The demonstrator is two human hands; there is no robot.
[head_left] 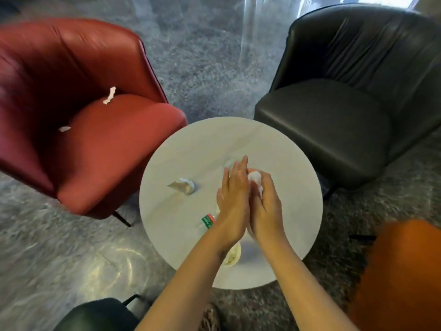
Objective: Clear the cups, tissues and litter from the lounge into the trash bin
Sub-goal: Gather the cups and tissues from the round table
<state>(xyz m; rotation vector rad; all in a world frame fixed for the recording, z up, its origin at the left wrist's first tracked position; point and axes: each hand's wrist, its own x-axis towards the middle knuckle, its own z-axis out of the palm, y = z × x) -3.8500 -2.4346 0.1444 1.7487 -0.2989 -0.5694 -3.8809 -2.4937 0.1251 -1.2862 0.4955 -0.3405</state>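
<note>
One round table is standing by two seats — a red armchair and a black armchair. Two paper scraps are lying on the red one; one tissue is showing.

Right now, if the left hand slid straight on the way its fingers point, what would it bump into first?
Likely nothing on the table: beyond the left hand is bare top, then the black armchair. A faint clear shape beside its fingertips might be a cup; too blurred to tell.
</note>
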